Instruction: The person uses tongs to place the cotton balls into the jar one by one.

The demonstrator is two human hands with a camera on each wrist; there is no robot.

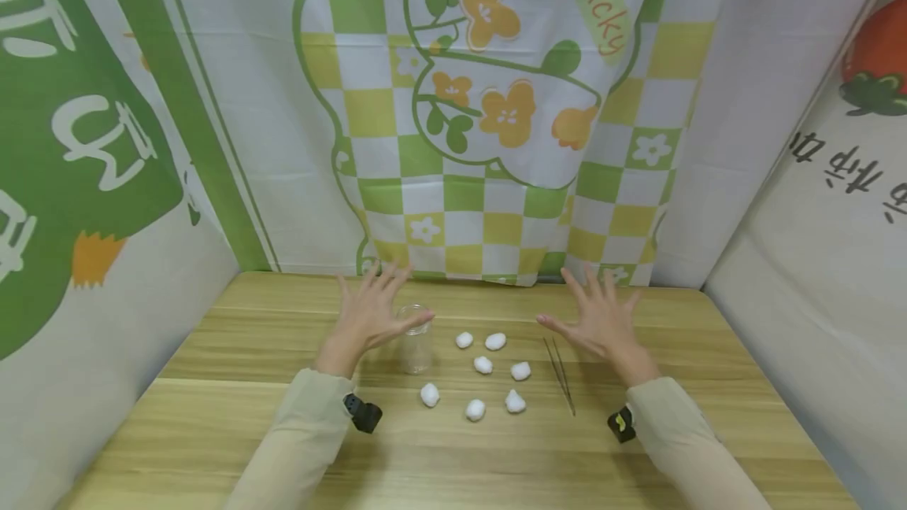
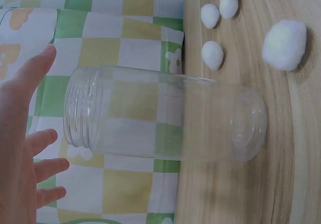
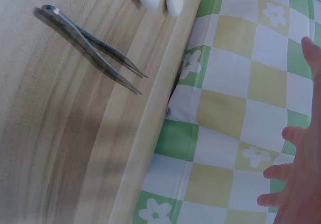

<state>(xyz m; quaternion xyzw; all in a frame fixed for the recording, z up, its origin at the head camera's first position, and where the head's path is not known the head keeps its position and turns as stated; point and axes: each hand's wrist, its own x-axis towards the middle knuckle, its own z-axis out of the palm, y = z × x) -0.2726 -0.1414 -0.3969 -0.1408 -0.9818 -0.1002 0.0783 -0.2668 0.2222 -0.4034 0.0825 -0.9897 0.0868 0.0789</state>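
Observation:
My left hand (image 1: 370, 313) is spread with straight fingers above the table, its thumb overlapping the rim of a clear plastic jar (image 1: 416, 352) in the head view. The jar stands upright without a lid; in the left wrist view the jar (image 2: 165, 116) shows a threaded mouth beside the hand (image 2: 20, 133). Several white cotton balls (image 1: 483, 365) lie scattered in the middle. Metal tweezers (image 1: 564, 384) rest on the wood to their right, tips pointing away from me. Above and right of these tweezers my right hand (image 1: 601, 321) is spread too, holding nothing.
The wooden table (image 1: 234, 384) ends at a checkered cloth (image 1: 489, 211) hanging along its back edge. Printed cloth panels close in the left and right sides. A black wrist camera (image 1: 364, 414) sits on the left sleeve, another camera (image 1: 622, 424) on the right.

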